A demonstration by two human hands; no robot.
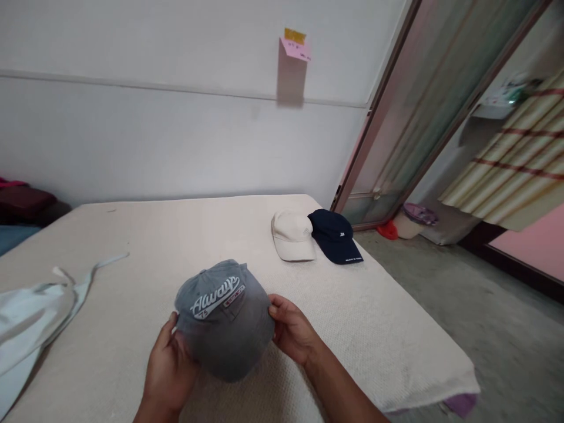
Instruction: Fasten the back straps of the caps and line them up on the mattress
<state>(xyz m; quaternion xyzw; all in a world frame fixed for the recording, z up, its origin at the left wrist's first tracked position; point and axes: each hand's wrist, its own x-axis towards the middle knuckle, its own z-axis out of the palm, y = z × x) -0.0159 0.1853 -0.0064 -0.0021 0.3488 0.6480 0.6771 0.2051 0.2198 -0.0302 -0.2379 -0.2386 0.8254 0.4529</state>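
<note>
Grey cap (pixel 227 326) in both hands (pixel 170 370) (pixel 294 330); navy cap (pixel 332 235) beyond.

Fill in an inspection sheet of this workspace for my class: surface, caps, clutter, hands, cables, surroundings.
Surface: pale textured cover.
Caps: gray cap in hand, brim toward the person; cream cap and navy cap side by side, farther back and right.
Clutter: pale fabric with thin ties, cut off by the left edge.
Hands: left hand and right hand grip opposite sides of the gray cap.
Cables: nothing seen.
Surroundings: wall with pink note; curtain at right.
</note>
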